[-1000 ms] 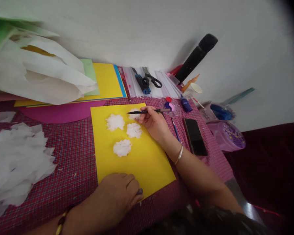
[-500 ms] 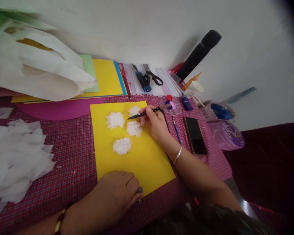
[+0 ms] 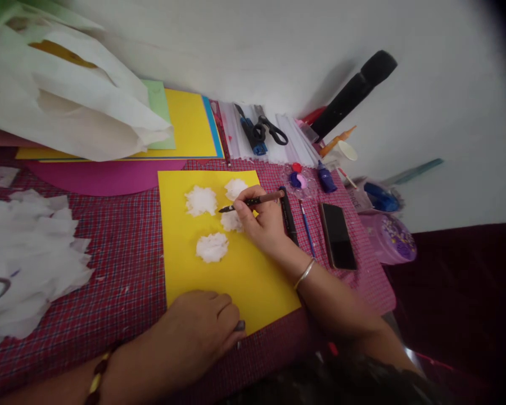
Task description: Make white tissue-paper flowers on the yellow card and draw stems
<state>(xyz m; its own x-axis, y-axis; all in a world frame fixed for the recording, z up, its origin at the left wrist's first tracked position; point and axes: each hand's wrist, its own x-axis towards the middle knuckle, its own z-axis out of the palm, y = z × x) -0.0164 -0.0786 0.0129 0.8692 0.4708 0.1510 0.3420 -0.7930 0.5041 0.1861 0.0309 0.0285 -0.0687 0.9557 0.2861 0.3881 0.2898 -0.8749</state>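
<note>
My right hand (image 3: 265, 222) grips a slim black-and-brown pen (image 3: 253, 201) between thumb and fingers. Its dark tip points left, among white crumpled-paper puffs on a yellow sheet (image 3: 253, 287). One puff (image 3: 201, 201) sits left of the tip, another (image 3: 235, 189) above it, and a third (image 3: 231, 221) is partly covered by my right hand. Lower down is one more puff (image 3: 212, 247). Whether the tip touches the sheet, I cannot tell. My left hand (image 3: 202, 326) rests closed on the sheet's lower left edge, with the grey end of a small object (image 3: 239, 325), perhaps a cap, showing.
White paper pieces (image 3: 29, 264) are heaped at left. Behind lie coloured sheets (image 3: 194, 121), scissors (image 3: 270, 130) and a blue cutter (image 3: 253, 135). To the right are a paint palette (image 3: 298, 181), a black case (image 3: 287, 216), a paintbrush (image 3: 307, 228) and a phone (image 3: 338, 236).
My right hand has come slightly down and left over the sheet with the pen, covering more of the middle puff. The view has shifted a little. My left hand stays put.
</note>
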